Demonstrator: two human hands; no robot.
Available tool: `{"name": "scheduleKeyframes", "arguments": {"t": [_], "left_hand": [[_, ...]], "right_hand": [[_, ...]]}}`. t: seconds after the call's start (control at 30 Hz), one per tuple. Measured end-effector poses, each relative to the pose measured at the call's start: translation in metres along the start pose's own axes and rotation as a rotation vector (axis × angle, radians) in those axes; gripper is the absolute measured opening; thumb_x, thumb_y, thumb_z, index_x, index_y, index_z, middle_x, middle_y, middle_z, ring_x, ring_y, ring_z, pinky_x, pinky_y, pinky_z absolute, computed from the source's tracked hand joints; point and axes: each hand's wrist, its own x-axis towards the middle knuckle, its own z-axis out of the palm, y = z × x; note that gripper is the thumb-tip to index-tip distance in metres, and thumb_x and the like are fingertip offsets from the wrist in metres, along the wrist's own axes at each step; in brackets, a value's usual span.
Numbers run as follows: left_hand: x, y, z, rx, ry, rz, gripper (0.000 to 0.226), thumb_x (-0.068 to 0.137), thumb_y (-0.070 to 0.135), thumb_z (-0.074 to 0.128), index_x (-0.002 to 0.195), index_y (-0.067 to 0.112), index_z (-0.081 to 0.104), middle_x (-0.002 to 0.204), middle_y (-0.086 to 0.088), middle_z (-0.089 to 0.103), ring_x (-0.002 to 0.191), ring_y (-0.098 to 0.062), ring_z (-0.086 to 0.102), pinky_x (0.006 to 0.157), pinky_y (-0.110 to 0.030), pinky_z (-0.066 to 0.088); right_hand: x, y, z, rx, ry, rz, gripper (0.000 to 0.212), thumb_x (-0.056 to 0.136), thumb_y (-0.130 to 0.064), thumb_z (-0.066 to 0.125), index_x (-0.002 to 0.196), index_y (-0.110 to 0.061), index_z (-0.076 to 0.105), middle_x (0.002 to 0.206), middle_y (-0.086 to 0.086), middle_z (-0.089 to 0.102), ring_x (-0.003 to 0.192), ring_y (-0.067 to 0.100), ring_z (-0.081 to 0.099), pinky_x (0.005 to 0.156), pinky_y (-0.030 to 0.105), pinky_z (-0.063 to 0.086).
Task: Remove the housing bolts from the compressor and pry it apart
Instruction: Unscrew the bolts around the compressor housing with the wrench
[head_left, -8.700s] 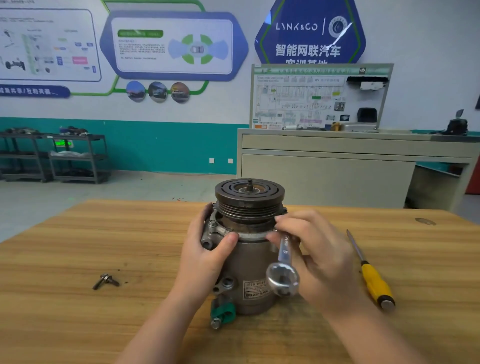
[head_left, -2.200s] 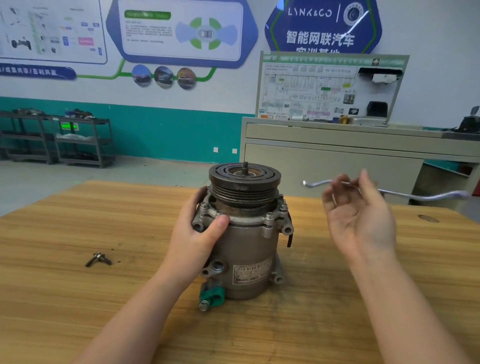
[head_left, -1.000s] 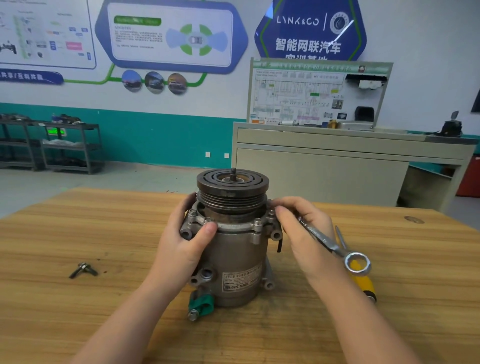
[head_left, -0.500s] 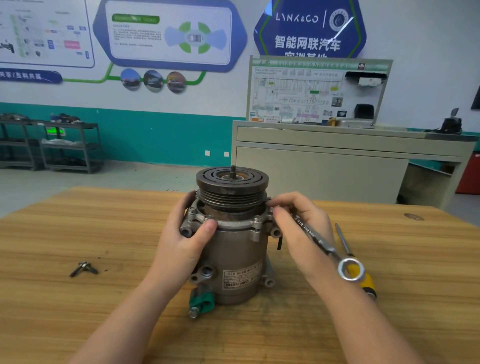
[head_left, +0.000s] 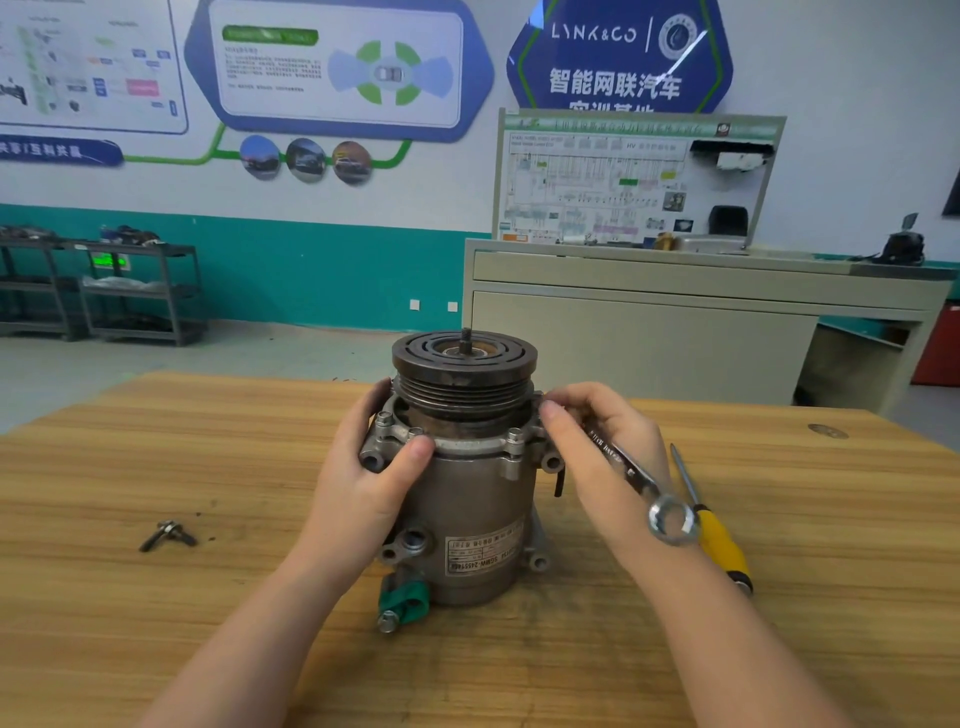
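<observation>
The compressor (head_left: 480, 519) stands upright on the wooden table (head_left: 156, 623), its dark grooved pulley (head_left: 464, 374) on top. Housing bolts (head_left: 514, 435) stick up around the silver flange. My left hand (head_left: 371, 483) grips the compressor's left side, thumb on the flange. My right hand (head_left: 602, 457) holds a silver ring wrench (head_left: 644, 488) at the flange's right edge. Its far end is hidden by my fingers and the free ring end points toward me.
A yellow-handled screwdriver (head_left: 719, 540) lies on the table just right of my right hand. Loose bolts (head_left: 169, 535) lie at the left. A beige cabinet (head_left: 675, 338) with a diagram board stands behind the table, and shelving racks (head_left: 104, 291) line the far left wall.
My right hand, which waved the wrench in the air two seconds ago, came down to the flange's right side. Over the last second the wrench's free end swung slightly toward me.
</observation>
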Motion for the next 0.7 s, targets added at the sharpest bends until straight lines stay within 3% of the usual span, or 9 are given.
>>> {"name": "scheduleKeyframes", "arguments": {"t": [0.07,0.17,0.23,0.33,0.47,0.6,0.7], "left_hand": [[0.0001,0.0000,0.0002,0.000,-0.002,0.004,0.092,0.060,0.062,0.062,0.141,0.024,0.042,0.126,0.017,0.056,0.108,0.016,0.053,0.078,0.000,0.042],[0.0004,-0.0008,0.0002,-0.006,0.001,0.006,0.091,0.060,0.061,0.063,0.141,0.022,0.043,0.127,0.015,0.057,0.110,0.013,0.055,0.080,-0.002,0.043],[0.0005,-0.0012,-0.0002,-0.007,-0.003,0.001,0.093,0.060,0.062,0.064,0.141,0.023,0.042,0.127,0.015,0.057,0.110,0.013,0.054,0.080,-0.002,0.043],[0.0001,-0.0006,-0.0002,0.000,-0.002,-0.003,0.092,0.060,0.063,0.063,0.141,0.025,0.042,0.127,0.017,0.056,0.109,0.015,0.054,0.079,-0.001,0.043],[-0.0006,0.0009,0.0009,-0.009,0.012,0.002,0.084,0.061,0.060,0.063,0.136,0.027,0.044,0.121,0.020,0.058,0.107,0.017,0.054,0.078,0.000,0.042],[-0.0009,0.0029,0.0019,-0.006,0.017,0.009,0.083,0.061,0.059,0.062,0.135,0.028,0.044,0.120,0.022,0.056,0.104,0.020,0.053,0.075,0.002,0.041],[-0.0005,0.0020,0.0018,-0.008,0.018,0.012,0.084,0.061,0.058,0.062,0.136,0.026,0.044,0.121,0.021,0.057,0.105,0.019,0.054,0.076,0.002,0.040]], "right_hand": [[-0.0011,0.0006,0.0020,0.024,0.002,0.012,0.015,0.085,-0.027,0.054,0.090,-0.028,0.069,0.081,-0.007,0.069,0.073,0.004,0.065,0.057,0.016,0.049],[-0.0006,0.0007,0.0017,-0.014,-0.011,-0.014,0.004,0.085,-0.034,0.063,0.088,-0.033,0.062,0.074,-0.012,0.064,0.067,0.003,0.061,0.055,0.018,0.051],[-0.0013,0.0009,0.0009,-0.038,-0.020,-0.023,0.007,0.085,-0.030,0.066,0.085,-0.033,0.061,0.071,-0.007,0.060,0.065,0.006,0.060,0.056,0.024,0.054],[-0.0028,-0.0006,0.0016,-0.042,-0.017,-0.055,0.015,0.087,-0.025,0.053,0.091,-0.031,0.066,0.078,-0.010,0.068,0.071,0.005,0.065,0.057,0.019,0.052],[-0.0025,-0.0014,0.0015,-0.082,-0.006,-0.069,0.010,0.089,-0.029,0.064,0.088,-0.036,0.057,0.075,-0.010,0.063,0.064,0.004,0.061,0.053,0.016,0.049],[-0.0027,-0.0025,0.0019,-0.078,0.012,-0.077,0.016,0.089,-0.021,0.055,0.088,-0.035,0.062,0.077,-0.011,0.067,0.073,0.004,0.065,0.057,0.016,0.052],[-0.0025,-0.0033,0.0016,-0.058,0.014,-0.085,0.012,0.090,-0.024,0.062,0.086,-0.035,0.061,0.074,-0.008,0.064,0.065,0.005,0.063,0.054,0.017,0.051]]}}
